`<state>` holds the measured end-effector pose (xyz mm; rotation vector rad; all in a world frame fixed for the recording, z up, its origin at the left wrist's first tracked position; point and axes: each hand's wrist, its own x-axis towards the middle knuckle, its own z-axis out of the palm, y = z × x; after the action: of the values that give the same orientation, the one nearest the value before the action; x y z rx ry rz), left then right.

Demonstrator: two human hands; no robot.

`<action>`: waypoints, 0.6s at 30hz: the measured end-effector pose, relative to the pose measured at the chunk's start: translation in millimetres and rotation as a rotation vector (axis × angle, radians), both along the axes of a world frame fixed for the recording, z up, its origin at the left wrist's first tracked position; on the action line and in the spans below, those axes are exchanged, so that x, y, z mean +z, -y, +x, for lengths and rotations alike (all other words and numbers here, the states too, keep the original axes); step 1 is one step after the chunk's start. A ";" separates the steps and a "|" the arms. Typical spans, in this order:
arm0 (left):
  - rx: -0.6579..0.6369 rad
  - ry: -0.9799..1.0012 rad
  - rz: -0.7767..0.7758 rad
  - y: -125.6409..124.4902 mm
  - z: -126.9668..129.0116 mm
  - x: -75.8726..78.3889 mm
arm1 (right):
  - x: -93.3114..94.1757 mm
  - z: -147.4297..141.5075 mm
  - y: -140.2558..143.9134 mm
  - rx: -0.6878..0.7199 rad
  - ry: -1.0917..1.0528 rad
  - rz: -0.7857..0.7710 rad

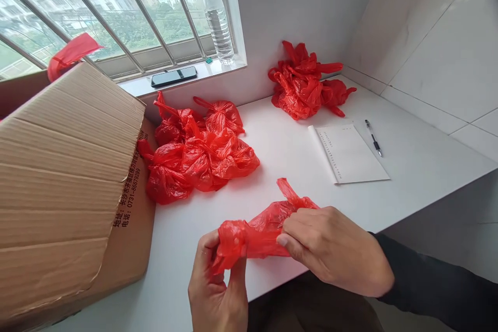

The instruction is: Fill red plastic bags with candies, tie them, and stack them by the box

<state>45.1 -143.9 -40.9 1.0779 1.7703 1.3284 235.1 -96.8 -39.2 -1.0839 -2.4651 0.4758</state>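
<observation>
- Both hands are gripping one red plastic bag at about 6 o'clock, just above the near edge of the white tabletop.
- The left hand is pinching the bag's bunched left end between thumb and fingers, while the right hand is clenching around its middle; a twisted tail is sticking up beyond the right hand.
- A pile of knotted red bags is lying at 10 o'clock from the hands, touching an open cardboard box that is filling the 9 o'clock side.
- A second heap of red bags is sitting at 1 o'clock against the white wall.
- A sheet of paper is lying at 2 o'clock, with a pen just beside it on the right.
- On the window sill at 11 o'clock a dark phone is lying flat, and a clear water bottle is standing near it, in front of the barred window showing buildings and trees.
- Pale tiled wall is running along the 3 o'clock side.
</observation>
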 end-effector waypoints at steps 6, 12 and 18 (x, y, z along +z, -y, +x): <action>-0.049 0.073 0.023 2.9 -10.8 -5.6 | 6.9 -1.3 -3.8 -0.081 0.220 -0.260; -0.047 0.049 0.071 6.4 -11.6 -8.0 | 3.3 -4.2 -3.4 -0.292 0.279 -0.242; -0.034 0.017 0.064 3.7 12.9 3.4 | -14.5 -8.3 -1.0 -0.066 0.158 -0.125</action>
<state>58.0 -147.5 -37.5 1.1235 1.7000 1.3778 226.8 -95.9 -53.7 -1.2942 -2.5543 0.5490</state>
